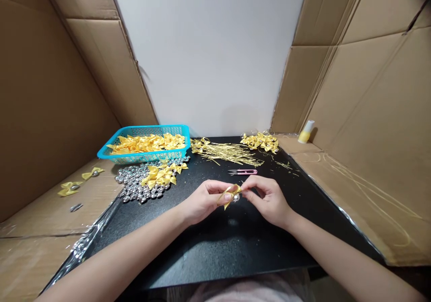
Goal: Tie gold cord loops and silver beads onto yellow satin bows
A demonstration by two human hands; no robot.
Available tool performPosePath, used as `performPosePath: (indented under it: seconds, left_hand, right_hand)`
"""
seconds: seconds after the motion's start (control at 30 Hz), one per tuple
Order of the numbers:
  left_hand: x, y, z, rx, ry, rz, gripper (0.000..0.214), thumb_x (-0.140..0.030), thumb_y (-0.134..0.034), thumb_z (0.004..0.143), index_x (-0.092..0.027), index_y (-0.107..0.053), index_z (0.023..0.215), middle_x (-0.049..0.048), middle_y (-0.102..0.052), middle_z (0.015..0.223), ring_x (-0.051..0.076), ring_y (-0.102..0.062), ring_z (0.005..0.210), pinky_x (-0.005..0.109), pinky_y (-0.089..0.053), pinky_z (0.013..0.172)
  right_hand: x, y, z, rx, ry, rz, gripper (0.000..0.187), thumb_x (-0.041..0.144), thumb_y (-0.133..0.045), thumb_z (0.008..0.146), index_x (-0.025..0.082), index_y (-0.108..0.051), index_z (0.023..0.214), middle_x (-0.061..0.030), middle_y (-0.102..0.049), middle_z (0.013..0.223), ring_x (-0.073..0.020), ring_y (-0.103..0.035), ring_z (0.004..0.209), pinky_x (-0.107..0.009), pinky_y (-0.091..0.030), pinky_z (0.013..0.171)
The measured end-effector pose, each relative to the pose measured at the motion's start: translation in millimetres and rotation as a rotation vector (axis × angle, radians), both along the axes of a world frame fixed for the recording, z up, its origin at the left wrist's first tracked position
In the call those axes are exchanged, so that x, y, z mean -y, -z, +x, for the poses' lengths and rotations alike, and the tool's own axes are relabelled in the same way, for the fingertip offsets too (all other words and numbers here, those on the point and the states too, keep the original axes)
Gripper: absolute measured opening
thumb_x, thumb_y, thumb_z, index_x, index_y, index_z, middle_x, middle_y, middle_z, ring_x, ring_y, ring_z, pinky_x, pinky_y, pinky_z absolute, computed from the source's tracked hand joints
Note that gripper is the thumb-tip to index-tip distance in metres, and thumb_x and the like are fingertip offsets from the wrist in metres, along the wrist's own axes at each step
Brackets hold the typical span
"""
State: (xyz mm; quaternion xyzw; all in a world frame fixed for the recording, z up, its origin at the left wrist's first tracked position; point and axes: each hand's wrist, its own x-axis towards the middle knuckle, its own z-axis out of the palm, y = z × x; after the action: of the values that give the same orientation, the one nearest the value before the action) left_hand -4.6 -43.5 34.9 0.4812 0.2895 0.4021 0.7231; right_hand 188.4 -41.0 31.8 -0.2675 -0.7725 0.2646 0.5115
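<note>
Above the black tabletop, a yellow ribbon bow [237,188] with a silver bead [235,197] is held between both hands. My left hand [208,198] pinches the bow between thumb and fingers, and a thin gold strand loops beside the thumb. My right hand [266,197] is closed in a pinch at the bow's right edge; what exactly its fingertips grip is too small to make out. Just beyond the hands lies a pair of pink thread snips [243,172]. Farther back is a pile of gold twist ties [232,153].
At the back left, a turquoise basket [148,159] holds many yellow bows. Silver beads [134,187] with bows on top lie before it. More beaded bows [261,141] are heaped at the back right, near a yellow-and-white thread cone [305,132]. Cardboard walls [370,113] enclose the sides.
</note>
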Motion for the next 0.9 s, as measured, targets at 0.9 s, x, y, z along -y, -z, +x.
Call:
performPosePath:
  seconds: [0.9]
  left_hand:
    - [0.4,-2.8,0.4,-0.008,0.007,-0.022,0.023,-0.024,-0.085,0.055,-0.015,-0.078,0.075,0.0016,-0.065,0.063,0.008,-0.049,0.059,0.021,-0.035,0.056]
  right_hand:
    - [-0.2,-3.7,2.4,0.034,-0.017,0.047,0.01,0.014,-0.059,0.084,0.018,-0.066,0.077,-0.0022,-0.066,0.07,-0.013,-0.06,0.064,-0.025,-0.048,0.063]
